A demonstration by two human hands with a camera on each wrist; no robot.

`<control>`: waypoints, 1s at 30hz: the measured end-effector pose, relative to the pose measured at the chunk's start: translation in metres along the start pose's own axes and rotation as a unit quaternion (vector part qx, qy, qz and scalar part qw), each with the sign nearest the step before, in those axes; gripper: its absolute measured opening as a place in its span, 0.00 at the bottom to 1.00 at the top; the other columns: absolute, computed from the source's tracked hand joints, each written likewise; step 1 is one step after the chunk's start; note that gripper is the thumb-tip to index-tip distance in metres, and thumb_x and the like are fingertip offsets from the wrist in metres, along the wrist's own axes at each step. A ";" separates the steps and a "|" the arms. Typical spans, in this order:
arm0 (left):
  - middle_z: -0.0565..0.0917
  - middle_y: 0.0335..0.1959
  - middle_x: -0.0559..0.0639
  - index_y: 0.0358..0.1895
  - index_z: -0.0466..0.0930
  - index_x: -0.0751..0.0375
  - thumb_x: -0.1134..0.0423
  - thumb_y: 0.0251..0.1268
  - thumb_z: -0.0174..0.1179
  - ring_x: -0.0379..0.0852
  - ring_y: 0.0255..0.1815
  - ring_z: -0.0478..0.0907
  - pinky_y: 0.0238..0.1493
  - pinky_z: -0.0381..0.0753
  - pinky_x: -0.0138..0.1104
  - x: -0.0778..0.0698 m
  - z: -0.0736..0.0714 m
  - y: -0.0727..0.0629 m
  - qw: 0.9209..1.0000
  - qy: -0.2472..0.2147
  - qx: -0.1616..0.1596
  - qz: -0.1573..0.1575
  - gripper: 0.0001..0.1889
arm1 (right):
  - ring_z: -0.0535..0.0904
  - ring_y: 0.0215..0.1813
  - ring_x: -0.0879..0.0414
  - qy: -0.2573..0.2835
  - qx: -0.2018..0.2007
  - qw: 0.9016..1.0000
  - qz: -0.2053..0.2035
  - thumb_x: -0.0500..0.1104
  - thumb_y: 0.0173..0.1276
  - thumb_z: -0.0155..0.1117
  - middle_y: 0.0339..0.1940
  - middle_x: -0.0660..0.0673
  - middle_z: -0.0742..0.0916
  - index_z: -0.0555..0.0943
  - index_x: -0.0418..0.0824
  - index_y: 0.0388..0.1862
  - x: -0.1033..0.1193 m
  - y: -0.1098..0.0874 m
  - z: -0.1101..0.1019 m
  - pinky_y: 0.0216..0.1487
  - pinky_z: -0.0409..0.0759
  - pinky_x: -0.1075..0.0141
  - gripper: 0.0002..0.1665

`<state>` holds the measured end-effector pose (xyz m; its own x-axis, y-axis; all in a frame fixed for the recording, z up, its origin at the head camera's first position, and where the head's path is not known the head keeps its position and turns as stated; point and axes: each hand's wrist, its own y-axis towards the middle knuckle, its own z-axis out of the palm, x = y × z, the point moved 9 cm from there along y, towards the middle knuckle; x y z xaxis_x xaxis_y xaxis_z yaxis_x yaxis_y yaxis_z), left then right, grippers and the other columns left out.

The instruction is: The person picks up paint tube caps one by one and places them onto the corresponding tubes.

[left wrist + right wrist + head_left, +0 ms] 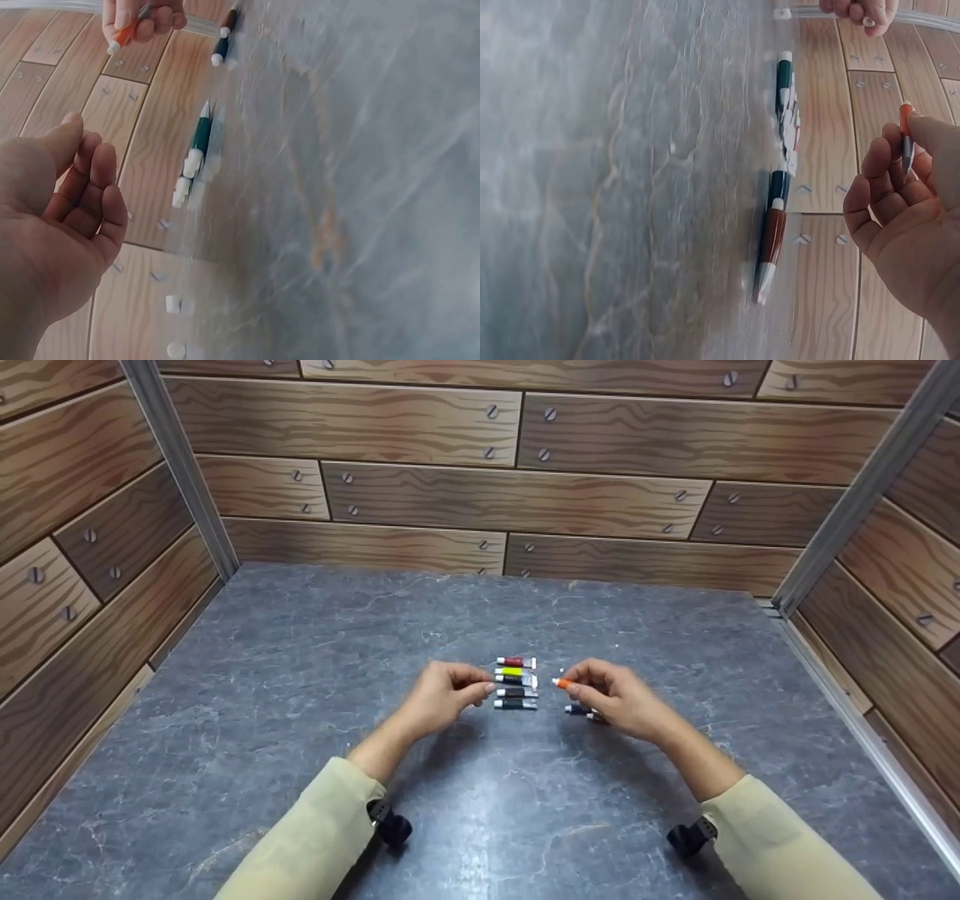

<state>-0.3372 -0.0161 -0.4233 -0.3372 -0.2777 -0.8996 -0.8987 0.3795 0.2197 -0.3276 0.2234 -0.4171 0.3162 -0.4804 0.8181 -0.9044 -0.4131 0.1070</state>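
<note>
My right hand (621, 701) pinches a small orange paint tube (562, 683) between thumb and index finger, its white tip toward the left. Facing it, my left hand (441, 699) has thumb and index finger together on a tiny white cap (868, 22), seen only in the right wrist view. Between the hands lie several small paint tubes in a column: a red tube (512, 663), a yellow tube (511, 671) and dark ones (516, 705). Under my right hand are a dark blue tube (577, 709) and a brown tube (773, 234), partly hidden in the head view.
Loose white caps (173, 304) stand on the grey marbled table (495, 825), left of the column of tubes. Wood-patterned panels (420, 427) rise behind the table and on both sides. A metal post (847, 495) stands at the right rear corner.
</note>
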 end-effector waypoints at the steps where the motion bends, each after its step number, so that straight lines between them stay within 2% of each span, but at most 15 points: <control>1: 0.89 0.34 0.53 0.49 0.91 0.68 0.65 0.76 0.67 0.38 0.33 0.81 0.34 0.78 0.30 0.000 0.000 -0.002 1.000 -0.003 -0.002 0.003 0.10 | 0.79 0.35 0.45 0.002 -0.001 1.000 -0.003 0.43 0.82 0.63 0.42 0.34 0.86 0.83 0.38 0.54 0.001 0.000 0.001 0.30 0.75 0.68 0.10; 8: 0.91 0.44 0.62 0.50 0.90 0.68 0.70 0.73 0.67 0.37 0.37 0.83 0.39 0.82 0.28 -0.001 0.005 -0.008 0.999 -0.043 -0.010 0.010 0.08 | 0.78 0.33 0.51 0.026 -0.003 0.999 -0.021 0.42 0.82 0.63 0.39 0.33 0.85 0.84 0.37 0.53 0.004 -0.003 0.009 0.30 0.73 0.70 0.10; 17: 0.91 0.40 0.54 0.47 0.88 0.73 0.72 0.69 0.70 0.38 0.36 0.82 0.38 0.81 0.28 0.002 0.018 -0.011 0.997 -0.074 -0.011 0.011 0.08 | 0.77 0.34 0.55 0.049 -0.018 0.998 -0.044 0.41 0.80 0.65 0.36 0.37 0.84 0.85 0.37 0.52 0.003 -0.008 0.017 0.34 0.76 0.68 0.09; 24: 0.90 0.39 0.54 0.47 0.88 0.73 0.72 0.68 0.70 0.39 0.36 0.82 0.39 0.81 0.29 0.005 0.025 -0.015 0.997 -0.076 -0.007 0.021 0.08 | 0.76 0.33 0.58 0.073 -0.015 0.995 -0.059 0.40 0.79 0.67 0.36 0.31 0.83 0.87 0.38 0.51 0.005 -0.009 0.029 0.33 0.74 0.69 0.09; 30: 0.90 0.38 0.51 0.48 0.88 0.72 0.71 0.68 0.70 0.39 0.35 0.80 0.37 0.79 0.29 0.002 0.025 -0.018 0.997 -0.070 0.000 0.018 0.09 | 0.81 0.39 0.55 0.092 -0.007 0.994 -0.054 0.40 0.80 0.65 0.42 0.29 0.86 0.88 0.36 0.56 0.010 -0.012 0.034 0.41 0.82 0.64 0.13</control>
<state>-0.3144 -0.0012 -0.4389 -0.3275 -0.1379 -0.9347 -0.8864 0.3873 0.2535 -0.3040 0.1974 -0.4292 0.3548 -0.2845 0.8906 -0.8726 -0.4427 0.2063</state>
